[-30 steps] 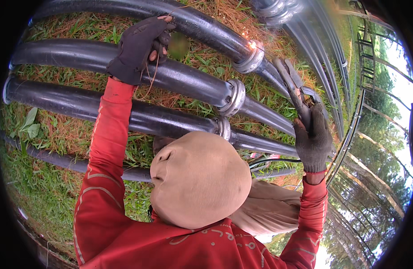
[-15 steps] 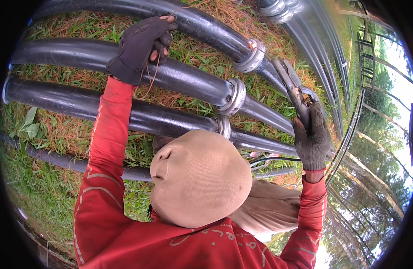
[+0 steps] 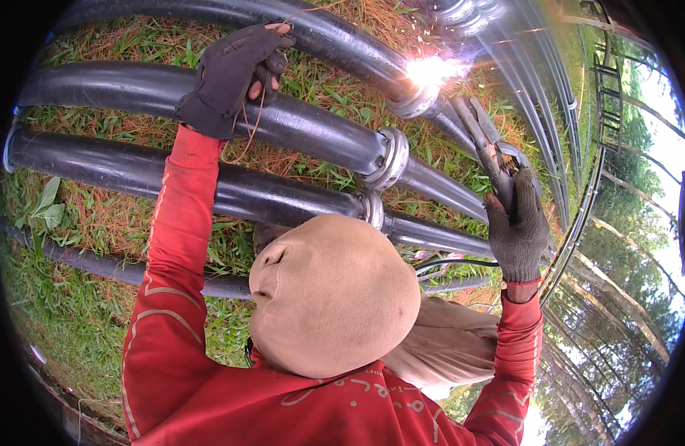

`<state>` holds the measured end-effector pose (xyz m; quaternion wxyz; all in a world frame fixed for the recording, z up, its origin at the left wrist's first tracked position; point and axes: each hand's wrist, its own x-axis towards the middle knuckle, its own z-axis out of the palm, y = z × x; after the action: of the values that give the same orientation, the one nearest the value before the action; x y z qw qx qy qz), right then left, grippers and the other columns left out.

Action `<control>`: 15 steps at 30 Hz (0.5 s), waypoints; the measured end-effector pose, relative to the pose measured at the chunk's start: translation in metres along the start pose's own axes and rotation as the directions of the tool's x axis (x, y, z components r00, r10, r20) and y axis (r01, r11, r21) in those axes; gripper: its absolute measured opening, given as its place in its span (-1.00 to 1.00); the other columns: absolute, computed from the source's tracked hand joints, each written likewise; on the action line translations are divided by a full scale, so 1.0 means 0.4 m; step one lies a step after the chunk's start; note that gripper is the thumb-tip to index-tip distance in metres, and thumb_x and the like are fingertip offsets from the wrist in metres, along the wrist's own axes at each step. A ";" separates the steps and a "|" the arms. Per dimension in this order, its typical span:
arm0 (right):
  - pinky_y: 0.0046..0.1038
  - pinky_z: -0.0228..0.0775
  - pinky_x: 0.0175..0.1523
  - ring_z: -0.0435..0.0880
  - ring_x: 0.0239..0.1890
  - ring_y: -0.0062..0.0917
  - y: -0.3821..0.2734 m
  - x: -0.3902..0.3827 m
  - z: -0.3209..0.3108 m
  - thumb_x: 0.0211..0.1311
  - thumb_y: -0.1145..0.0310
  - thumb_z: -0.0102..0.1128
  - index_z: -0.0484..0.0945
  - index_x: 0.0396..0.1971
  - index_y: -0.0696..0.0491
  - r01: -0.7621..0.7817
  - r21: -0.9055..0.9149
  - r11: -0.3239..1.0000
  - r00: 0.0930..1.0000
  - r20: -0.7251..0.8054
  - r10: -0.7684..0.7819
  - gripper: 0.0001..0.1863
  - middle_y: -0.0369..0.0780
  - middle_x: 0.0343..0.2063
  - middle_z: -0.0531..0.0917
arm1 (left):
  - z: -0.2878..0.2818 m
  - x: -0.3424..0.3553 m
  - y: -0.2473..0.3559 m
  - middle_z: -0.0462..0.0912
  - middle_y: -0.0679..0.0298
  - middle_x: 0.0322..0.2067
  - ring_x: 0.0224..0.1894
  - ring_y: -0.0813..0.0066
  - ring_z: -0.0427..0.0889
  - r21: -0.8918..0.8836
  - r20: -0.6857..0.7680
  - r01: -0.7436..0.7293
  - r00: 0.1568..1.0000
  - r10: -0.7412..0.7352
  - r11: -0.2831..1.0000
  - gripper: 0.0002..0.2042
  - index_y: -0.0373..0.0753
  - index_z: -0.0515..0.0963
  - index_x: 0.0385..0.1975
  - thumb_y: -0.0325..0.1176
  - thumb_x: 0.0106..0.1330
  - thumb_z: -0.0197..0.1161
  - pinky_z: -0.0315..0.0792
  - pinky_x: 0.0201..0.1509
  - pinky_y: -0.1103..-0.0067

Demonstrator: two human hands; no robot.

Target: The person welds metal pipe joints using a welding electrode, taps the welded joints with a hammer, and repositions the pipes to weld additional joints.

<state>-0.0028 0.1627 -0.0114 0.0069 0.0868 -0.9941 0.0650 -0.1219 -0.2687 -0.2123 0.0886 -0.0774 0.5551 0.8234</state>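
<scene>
My right hand [image 3: 517, 230], in a dark knit glove, is wrapped around the handle of a welding electrode holder [image 3: 497, 152]. Its jaws point up and left toward a steel flange collar [image 3: 414, 102] on the farthest of the near black pipes [image 3: 342, 56]. A bright arc [image 3: 434, 70] with sparks burns at that collar; glare hides the electrode tip. Over the middle pipe [image 3: 305, 123], my left hand [image 3: 231, 78], in a black fingertip-less glove, is closed around a thin brown wire [image 3: 255, 130]. The wire loops below the fingers.
Another black pipe [image 3: 283, 195] runs nearer me, with its own collar [image 3: 371, 210]. More pipes [image 3: 532, 89] lie at the far right. Grass and brown needles [image 3: 82, 201] cover the ground. My beige-clad knee [image 3: 335, 297] is bent below the pipes. A black cable [image 3: 454, 262] passes to its right.
A small orange glow at the far collar has become a bright white arc with flying sparks and haze. Both hands stay almost in place.
</scene>
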 end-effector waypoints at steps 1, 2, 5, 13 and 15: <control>-0.18 0.67 0.16 0.83 0.09 0.02 -0.006 0.002 -0.003 0.36 0.39 0.52 0.60 0.32 0.12 0.000 0.000 1.000 1.000 0.001 0.000 -0.45 0.10 0.07 0.76 | -0.001 0.000 -0.001 0.73 0.29 -0.36 -0.62 0.65 0.56 0.000 0.000 0.001 1.000 -0.001 1.000 -0.56 -0.42 0.64 0.34 -0.23 0.66 0.28 0.39 -0.57 0.63; -0.18 0.66 0.17 0.83 0.11 0.02 -0.018 0.006 -0.008 0.36 0.38 0.52 0.60 0.33 0.13 -0.037 -0.001 0.999 0.999 0.026 0.037 -0.44 0.10 0.08 0.77 | -0.001 0.000 -0.002 0.73 0.29 -0.37 -0.63 0.65 0.55 0.004 -0.006 0.000 1.000 0.000 1.000 -0.56 -0.42 0.64 0.35 -0.23 0.67 0.27 0.38 -0.57 0.64; -0.18 0.66 0.19 0.82 0.14 0.02 -0.018 0.004 -0.004 0.36 0.38 0.52 0.61 0.34 0.14 -0.059 0.002 0.998 0.998 0.031 0.059 -0.43 0.10 0.09 0.77 | -0.004 -0.001 -0.001 0.73 0.29 -0.38 -0.65 0.66 0.52 -0.006 -0.001 0.009 1.000 -0.009 1.000 -0.57 -0.42 0.63 0.35 -0.23 0.67 0.26 0.38 -0.57 0.63; -0.23 0.69 0.13 0.85 0.07 -0.04 -0.014 0.007 -0.001 0.37 0.37 0.53 0.61 0.34 0.14 -0.006 -0.039 0.999 1.000 0.003 0.006 -0.43 0.06 0.11 0.78 | -0.006 -0.001 -0.003 0.71 0.28 -0.42 -0.69 0.66 0.41 -0.059 0.028 0.031 0.999 -0.029 0.998 -0.58 -0.41 0.64 0.33 -0.24 0.67 0.25 0.34 -0.58 0.56; -0.25 0.70 0.08 0.87 0.03 -0.06 -0.012 0.001 -0.001 0.36 0.36 0.55 0.63 0.33 0.13 -0.021 -0.007 1.000 1.000 -0.023 0.021 -0.43 0.04 0.09 0.79 | 0.001 -0.004 0.003 0.71 0.28 -0.42 -0.69 0.65 0.42 -0.032 -0.012 0.075 0.997 -0.076 0.997 -0.57 -0.41 0.63 0.35 -0.24 0.67 0.25 0.35 -0.57 0.57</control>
<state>-0.0025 0.1579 -0.0105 0.0179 0.0757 -0.9950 0.0625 -0.1208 -0.2691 -0.2107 0.1147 -0.1051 0.5393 0.8276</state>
